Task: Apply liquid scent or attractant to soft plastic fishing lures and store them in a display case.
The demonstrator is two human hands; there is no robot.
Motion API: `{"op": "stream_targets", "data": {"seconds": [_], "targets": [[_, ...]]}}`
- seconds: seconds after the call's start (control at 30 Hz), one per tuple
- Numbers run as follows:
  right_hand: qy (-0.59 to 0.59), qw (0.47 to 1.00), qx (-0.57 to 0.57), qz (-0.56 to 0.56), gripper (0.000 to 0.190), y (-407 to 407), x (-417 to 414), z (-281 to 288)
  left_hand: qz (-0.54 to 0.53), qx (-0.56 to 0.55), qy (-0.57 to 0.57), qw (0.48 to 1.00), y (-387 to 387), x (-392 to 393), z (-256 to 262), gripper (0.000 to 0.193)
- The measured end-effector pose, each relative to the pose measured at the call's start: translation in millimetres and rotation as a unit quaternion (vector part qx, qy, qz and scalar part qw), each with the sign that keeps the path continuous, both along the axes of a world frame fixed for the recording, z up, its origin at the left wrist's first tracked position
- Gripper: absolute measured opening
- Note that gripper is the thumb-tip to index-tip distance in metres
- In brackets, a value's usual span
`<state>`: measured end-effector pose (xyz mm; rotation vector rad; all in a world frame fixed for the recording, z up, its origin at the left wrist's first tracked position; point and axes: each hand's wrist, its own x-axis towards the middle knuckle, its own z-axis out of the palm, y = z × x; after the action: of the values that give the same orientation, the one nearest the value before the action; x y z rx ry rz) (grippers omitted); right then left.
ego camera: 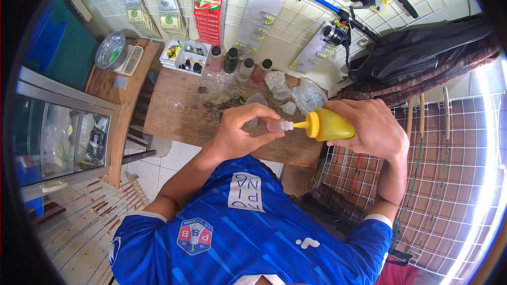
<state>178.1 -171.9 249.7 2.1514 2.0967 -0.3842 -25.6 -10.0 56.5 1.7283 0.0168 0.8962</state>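
Note:
My left hand [241, 128] pinches a small clear plastic bottle [277, 125] holding pinkish liquid, its open neck turned to the right. Wrapped around a yellow squeeze bottle [334, 124] is my right hand [372, 126], tipping it sideways. The squeeze bottle's pointed nozzle [301, 125] meets the mouth of the small bottle; whether liquid flows cannot be seen. Both hands are above the front part of a worn wooden table [190, 114]. Partly behind my left hand, a clear plastic funnel or cup [256, 101] rests on the table.
Black-capped jars [231, 61], a white divided tray [186, 57] and plastic bags of white material [309, 97] line the table's back. At left, a metal bowl [111, 52] sits on a digital scale [130, 61]. Fishing reels [336, 33] hang on the wall grid; dark bags [412, 53] hang right.

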Motion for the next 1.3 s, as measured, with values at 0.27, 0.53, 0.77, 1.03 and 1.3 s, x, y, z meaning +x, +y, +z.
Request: {"op": "stream_targets", "data": {"seconds": [0.27,0.53,0.77,1.03,1.3], "targets": [[0.002,1.000,0.005,-0.002,0.065,0,1,-1,0.001,0.000,0.008,1.000,1,0,-1,0.038],[0.004,1.000,0.003,0.000,0.067,1,2,-2,0.000,-0.010,0.008,1.000,1,0,-3,0.038],[0.002,1.000,-0.004,-0.003,0.068,1,2,-2,-0.002,-0.018,0.012,1.000,1,-1,-2,0.038],[0.011,1.000,0.012,-0.009,0.071,1,4,-7,-0.015,-0.045,0.031,0.998,-1,-1,-7,0.036],[0.194,0.980,-0.002,-0.044,0.073,1,15,-69,-0.072,-0.107,0.008,0.992,-2,0,-14,0.037]]}}
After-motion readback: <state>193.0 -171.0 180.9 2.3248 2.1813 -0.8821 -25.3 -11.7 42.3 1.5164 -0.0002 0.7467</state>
